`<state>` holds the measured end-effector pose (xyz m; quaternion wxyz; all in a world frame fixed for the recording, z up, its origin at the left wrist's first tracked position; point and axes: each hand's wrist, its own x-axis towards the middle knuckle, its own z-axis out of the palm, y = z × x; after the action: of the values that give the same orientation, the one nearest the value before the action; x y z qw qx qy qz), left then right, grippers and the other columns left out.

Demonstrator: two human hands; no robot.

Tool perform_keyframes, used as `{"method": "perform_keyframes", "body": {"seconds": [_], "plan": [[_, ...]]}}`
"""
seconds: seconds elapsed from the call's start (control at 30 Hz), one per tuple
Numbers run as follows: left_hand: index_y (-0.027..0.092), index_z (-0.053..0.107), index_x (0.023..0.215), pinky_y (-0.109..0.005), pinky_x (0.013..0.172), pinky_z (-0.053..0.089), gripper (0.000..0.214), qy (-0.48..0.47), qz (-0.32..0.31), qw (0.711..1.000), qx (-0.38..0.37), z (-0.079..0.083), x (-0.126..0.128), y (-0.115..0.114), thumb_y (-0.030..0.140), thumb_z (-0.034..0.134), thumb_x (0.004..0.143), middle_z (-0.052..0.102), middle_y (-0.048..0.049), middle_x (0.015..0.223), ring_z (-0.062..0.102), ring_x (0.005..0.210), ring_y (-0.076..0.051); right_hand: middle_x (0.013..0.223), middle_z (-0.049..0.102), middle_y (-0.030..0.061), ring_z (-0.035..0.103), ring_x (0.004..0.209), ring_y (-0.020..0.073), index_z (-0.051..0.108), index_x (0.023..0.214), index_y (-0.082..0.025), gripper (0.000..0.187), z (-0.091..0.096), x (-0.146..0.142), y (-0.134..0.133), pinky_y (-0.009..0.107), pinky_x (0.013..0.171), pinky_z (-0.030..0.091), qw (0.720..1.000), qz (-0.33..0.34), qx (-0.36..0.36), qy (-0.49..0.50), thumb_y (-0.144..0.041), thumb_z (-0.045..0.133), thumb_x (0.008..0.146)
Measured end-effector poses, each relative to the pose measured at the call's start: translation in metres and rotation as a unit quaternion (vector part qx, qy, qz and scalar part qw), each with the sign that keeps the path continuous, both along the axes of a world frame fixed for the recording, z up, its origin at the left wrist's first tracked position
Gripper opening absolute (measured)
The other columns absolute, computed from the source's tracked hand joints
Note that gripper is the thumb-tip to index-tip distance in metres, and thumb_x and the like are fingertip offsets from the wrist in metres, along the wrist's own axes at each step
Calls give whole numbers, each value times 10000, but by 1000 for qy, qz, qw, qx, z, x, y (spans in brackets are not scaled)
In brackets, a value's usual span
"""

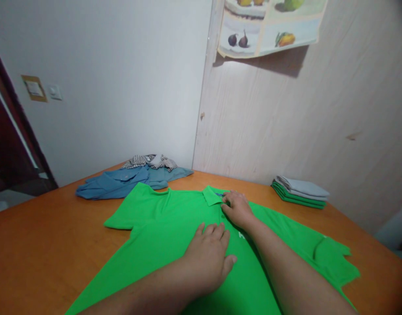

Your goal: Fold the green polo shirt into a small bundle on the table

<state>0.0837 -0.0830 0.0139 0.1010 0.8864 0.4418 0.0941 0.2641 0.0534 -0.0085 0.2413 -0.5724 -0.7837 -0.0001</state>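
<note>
A bright green polo shirt (155,238) lies spread front side up, its collar pointing away from me and its short sleeves out to both sides. My left hand (210,253) rests flat on the chest, fingers stretched out and thumb apart. At the collar, my right hand (236,208) has its fingers bent and its thumb close to them, pinching the collar's right side. That hand covers part of the collar. The right sleeve is bunched and creased, while the left one lies fairly flat.
The shirt is on an orange-brown table (33,236). Blue clothes (113,183) and a striped cloth (151,161) lie loosely at the back left. A folded stack of grey and green clothes (299,192) sits at the back right. A fruit poster (269,30) hangs on the wall.
</note>
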Motion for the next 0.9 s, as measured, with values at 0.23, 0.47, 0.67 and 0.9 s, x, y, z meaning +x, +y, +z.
{"method": "perform_keyframes", "body": {"seconds": [0.23,0.47,0.67,0.9], "plan": [[146,457,1482,-593,1191,213,625,-17,1,1000,14,-7,0,1,521,370,991,398,-163,1565,342,1439,-361,1070,694,53,532,1189,263,628,883,-238,64,-3,0,5,416,1010,339,1000,-15,3,-3,-286,634,842],[156,426,1505,-586,1203,184,654,-25,0,1000,10,-11,-2,3,552,334,992,373,-148,1583,305,1462,-351,1059,690,54,581,1080,242,657,991,-249,208,-6,5,8,384,960,382,999,-30,8,10,-362,687,819],[172,430,1500,-580,1206,176,656,-32,0,999,-1,-10,-3,3,568,336,985,364,-131,1591,289,1468,-347,1074,717,83,620,1022,244,698,1045,-238,254,3,20,12,374,913,434,997,1,19,69,-353,640,827],[165,434,1491,-581,1197,194,642,-43,-5,999,15,-12,-3,3,555,349,989,385,-142,1576,313,1452,-346,736,683,7,610,709,173,685,769,-208,205,13,21,5,277,660,438,990,81,-62,100,-296,518,849]]}}
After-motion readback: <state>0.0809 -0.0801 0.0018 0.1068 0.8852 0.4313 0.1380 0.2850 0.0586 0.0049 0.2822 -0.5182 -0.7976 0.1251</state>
